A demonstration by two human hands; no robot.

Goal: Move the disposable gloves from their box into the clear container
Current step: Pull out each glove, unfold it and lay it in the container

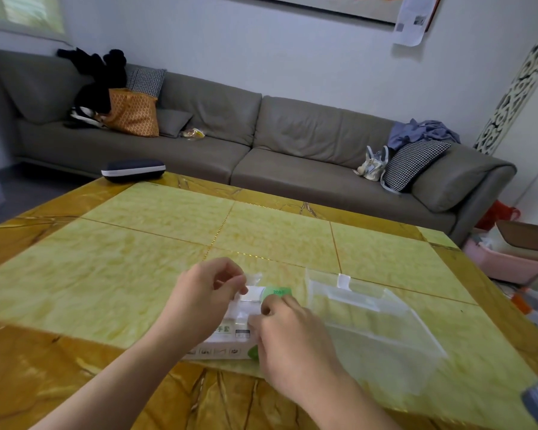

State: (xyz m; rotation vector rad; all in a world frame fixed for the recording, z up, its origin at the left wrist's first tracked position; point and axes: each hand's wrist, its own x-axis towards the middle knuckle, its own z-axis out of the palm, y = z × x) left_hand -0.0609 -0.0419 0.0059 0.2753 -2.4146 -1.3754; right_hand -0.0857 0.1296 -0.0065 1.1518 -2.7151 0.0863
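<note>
Soft, even daylight came from a window [22, 10] at upper left, shadows were faint, the hands looked slightly motion-blurred, and wide-angle distortion bent the edges.

Glossy marble table [137, 243]; clear plastic container [385, 336]; cardboard box [227, 335].

My glove box [230, 330] lies flat on the yellow table [137, 243], white with green corners. My left hand [199, 293] sits over the box's far end, fingers curled, pinching a thin clear glove [250, 279] at the opening. My right hand [292, 339] rests on the box's right side, fingertips curled at its top. Just right of the box lies the clear container [376, 330], touching the table. Beyond the box, a gray sofa [261, 135] runs along the wall.
</note>
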